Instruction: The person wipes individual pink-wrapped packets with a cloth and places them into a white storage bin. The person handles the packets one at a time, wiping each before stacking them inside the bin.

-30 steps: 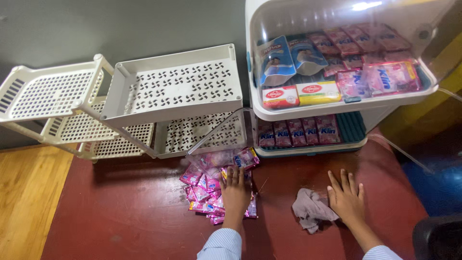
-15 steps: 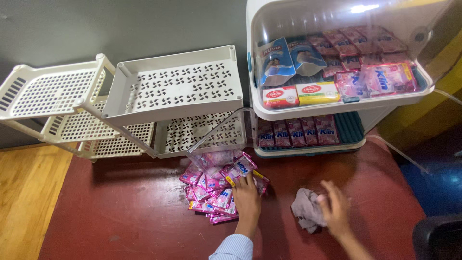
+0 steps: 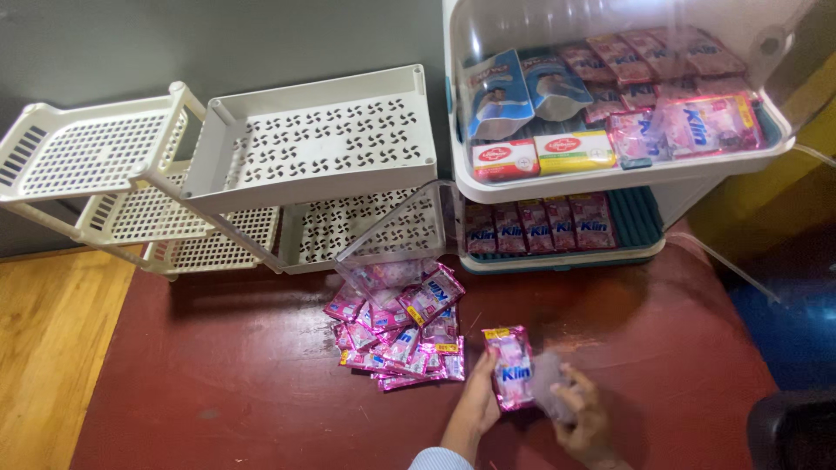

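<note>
With the left hand, gripping one pink sachet by its lower left edge, fingers curled behind and thumb on the front. With the right hand, closed around a crumpled pale cloth, pressed against the sachet's right edge; blurred there, so hard to tell how firm the hold is. Sachet lifted just above the red floor, face up, tilted slightly, just right of the loose pile of pink sachets.

Beyond the pile, against the grey wall, two white perforated plastic racks, their trays bare. To the right, a white shelf unit under a clear cover, stocked with blue pouches, boxed soap bars and more pink packets; below, a row of the same pink sachets standing on a teal tray.

Possible trouble, as a judgement: thin one-edge grip on a slick packet, so likely to slip or twist out if the cloth pushes hard sideways; pile close by the left wrist, so easy to scatter with a careless sweep.

Against half a second earlier: left hand then flat on the pile, now clear of it with a single sachet raised; cloth then on the floor under the right hand, now gathered up and brought against the packet.
</note>
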